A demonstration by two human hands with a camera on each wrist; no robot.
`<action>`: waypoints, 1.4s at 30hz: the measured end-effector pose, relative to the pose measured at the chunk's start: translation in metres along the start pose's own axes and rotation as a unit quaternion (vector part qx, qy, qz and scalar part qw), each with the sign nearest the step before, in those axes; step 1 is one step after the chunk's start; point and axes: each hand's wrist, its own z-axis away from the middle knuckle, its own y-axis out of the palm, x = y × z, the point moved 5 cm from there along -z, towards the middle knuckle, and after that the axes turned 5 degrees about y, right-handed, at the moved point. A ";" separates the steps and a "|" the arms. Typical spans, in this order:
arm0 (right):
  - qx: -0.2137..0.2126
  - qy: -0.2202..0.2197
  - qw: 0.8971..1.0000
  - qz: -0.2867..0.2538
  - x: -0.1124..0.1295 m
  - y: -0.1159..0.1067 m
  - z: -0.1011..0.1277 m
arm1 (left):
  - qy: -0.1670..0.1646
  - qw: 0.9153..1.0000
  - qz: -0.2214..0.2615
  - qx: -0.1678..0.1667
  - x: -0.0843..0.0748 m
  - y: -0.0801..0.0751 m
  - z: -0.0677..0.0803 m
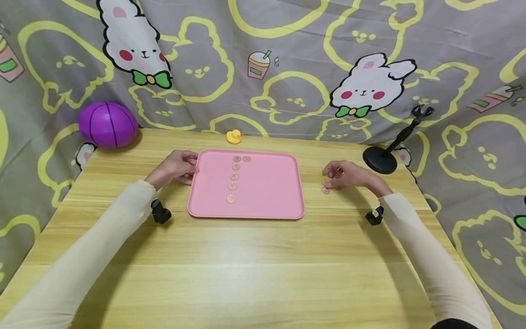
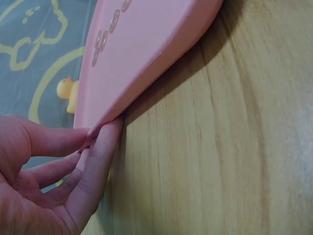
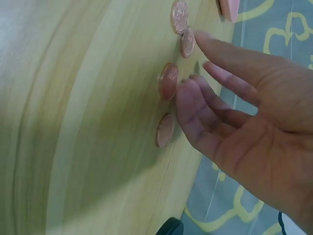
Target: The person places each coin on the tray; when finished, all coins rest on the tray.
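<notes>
A pink tray (image 1: 267, 187) lies on the table, with a column of several copper-coloured coins (image 1: 232, 186) left of its middle and one more coin (image 1: 246, 159) beside the top one. My left hand (image 1: 177, 165) pinches the tray's left rim (image 2: 142, 81) between thumb and fingers. Right of the tray, my right hand (image 1: 347, 175) reaches over loose coins on the wood. In the right wrist view several coins (image 3: 169, 81) lie in a rough line; the thumb (image 3: 208, 41) and forefinger are apart, their tips right by the coins.
A yellow rubber duck (image 1: 234, 136) sits behind the tray. At the back left is a purple ball (image 1: 108, 124). A black stand with a round base (image 1: 380, 160) stands behind the right hand. Patterned cloth (image 1: 287, 59) hangs along the table's back edge.
</notes>
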 end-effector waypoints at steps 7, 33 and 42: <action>0.016 -0.101 0.995 -0.018 -0.005 0.009 0.001 | -0.006 1.000 -0.003 -0.004 0.000 0.001 -0.001; -0.048 -0.034 0.996 -0.070 -0.023 0.008 -0.008 | -0.008 1.000 -0.011 -0.007 0.002 0.000 -0.001; -0.082 -0.017 0.992 -0.095 -0.026 0.008 -0.007 | -0.011 1.000 -0.004 -0.006 0.003 0.001 -0.001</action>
